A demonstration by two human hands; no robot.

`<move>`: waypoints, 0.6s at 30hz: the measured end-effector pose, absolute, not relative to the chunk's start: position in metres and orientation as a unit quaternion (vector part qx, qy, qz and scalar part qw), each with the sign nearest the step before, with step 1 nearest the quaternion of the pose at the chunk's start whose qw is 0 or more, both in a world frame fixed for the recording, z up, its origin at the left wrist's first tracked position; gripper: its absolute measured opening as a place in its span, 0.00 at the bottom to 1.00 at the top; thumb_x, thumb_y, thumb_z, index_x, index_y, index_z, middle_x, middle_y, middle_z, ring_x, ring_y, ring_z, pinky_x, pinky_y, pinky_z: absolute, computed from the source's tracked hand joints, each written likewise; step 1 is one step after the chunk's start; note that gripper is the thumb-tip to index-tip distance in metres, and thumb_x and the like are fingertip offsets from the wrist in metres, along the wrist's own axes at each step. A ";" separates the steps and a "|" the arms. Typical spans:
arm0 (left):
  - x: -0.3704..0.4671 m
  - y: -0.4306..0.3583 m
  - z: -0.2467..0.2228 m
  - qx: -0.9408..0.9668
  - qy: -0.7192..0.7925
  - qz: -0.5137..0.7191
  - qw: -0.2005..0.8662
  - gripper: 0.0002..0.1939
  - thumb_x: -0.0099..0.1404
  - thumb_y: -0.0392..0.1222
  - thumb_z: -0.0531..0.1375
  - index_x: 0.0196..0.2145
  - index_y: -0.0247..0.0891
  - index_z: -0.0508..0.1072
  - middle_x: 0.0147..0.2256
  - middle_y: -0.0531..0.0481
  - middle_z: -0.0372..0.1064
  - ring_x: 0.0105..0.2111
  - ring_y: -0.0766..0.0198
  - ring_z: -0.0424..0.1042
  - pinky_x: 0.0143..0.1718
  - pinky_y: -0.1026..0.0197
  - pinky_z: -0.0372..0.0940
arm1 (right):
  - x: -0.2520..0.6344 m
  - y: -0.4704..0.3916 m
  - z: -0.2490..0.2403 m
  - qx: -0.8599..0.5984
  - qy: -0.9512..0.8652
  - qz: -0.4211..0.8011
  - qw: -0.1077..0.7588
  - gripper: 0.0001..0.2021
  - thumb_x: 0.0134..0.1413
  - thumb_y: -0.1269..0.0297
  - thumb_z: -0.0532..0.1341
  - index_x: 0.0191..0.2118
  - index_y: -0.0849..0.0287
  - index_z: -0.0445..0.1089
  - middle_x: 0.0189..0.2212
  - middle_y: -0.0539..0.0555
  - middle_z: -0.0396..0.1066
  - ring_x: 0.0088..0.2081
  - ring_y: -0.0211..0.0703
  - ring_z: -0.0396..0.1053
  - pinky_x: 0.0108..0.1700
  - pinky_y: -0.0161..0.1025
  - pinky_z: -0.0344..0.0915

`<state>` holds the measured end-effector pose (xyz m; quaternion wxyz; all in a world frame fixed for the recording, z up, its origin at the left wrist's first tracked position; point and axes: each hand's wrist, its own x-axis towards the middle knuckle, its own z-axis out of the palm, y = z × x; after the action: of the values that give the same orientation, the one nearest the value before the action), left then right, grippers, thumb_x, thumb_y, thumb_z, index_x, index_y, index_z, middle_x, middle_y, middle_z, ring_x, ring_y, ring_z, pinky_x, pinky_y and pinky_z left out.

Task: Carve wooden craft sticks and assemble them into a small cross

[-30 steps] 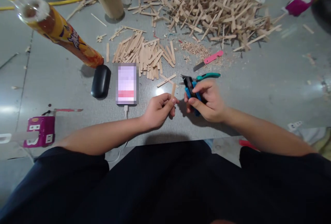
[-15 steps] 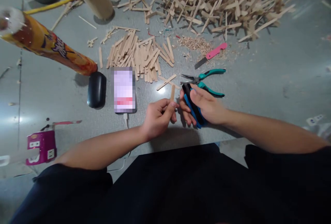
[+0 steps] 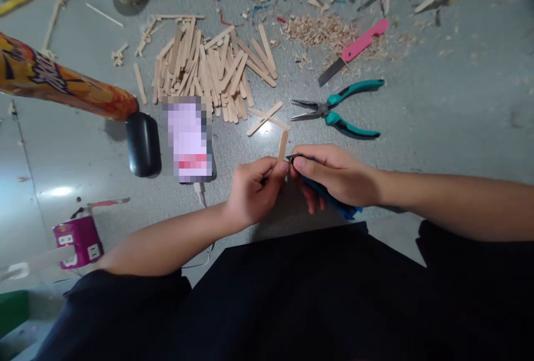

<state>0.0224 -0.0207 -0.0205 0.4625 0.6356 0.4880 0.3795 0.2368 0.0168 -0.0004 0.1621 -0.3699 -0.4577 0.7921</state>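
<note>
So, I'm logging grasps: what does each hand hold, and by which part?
Left hand: a wooden stick, by its near end. Right hand: a blue-and-black tool, around its body.

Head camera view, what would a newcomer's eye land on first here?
Probably the pile of pale wooden sticks, spread across the table left of centre, beyond the phone. Next, the bright pink-handled blade by the wood shavings, with open teal pliers nearer. Then, at centre, the left hand holding up one stick.
</note>
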 end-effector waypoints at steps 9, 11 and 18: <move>0.022 -0.023 -0.020 0.654 0.498 0.350 0.450 0.20 0.84 0.49 0.59 0.34 0.39 0.79 0.23 0.54 0.73 0.22 0.70 0.67 0.25 0.63 0.60 | 0.234 0.021 0.004 -0.389 -0.478 0.771 0.160 0.15 0.80 0.60 0.58 0.35 0.55 0.67 0.20 0.46 0.71 0.18 0.37 0.73 0.18 0.30 0.68; 0.022 -0.023 -0.021 0.660 0.498 0.347 0.442 0.20 0.84 0.49 0.59 0.35 0.39 0.80 0.23 0.54 0.73 0.22 0.70 0.67 0.26 0.63 0.61 | 0.234 0.022 0.004 -0.390 -0.482 0.768 0.162 0.15 0.80 0.60 0.59 0.35 0.55 0.67 0.20 0.45 0.70 0.17 0.36 0.72 0.18 0.30 0.67; 0.022 -0.022 -0.021 0.679 0.497 0.340 0.420 0.19 0.84 0.47 0.58 0.35 0.40 0.80 0.22 0.54 0.73 0.21 0.70 0.68 0.26 0.63 0.61 | 0.232 0.021 0.004 -0.399 -0.489 0.759 0.158 0.16 0.80 0.57 0.60 0.34 0.54 0.66 0.19 0.45 0.70 0.16 0.36 0.71 0.17 0.32 0.66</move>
<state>0.0225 -0.0215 -0.0211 0.4199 0.6791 0.4966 0.3404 0.2320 0.0207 0.0043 0.1576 -0.3990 -0.4895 0.7592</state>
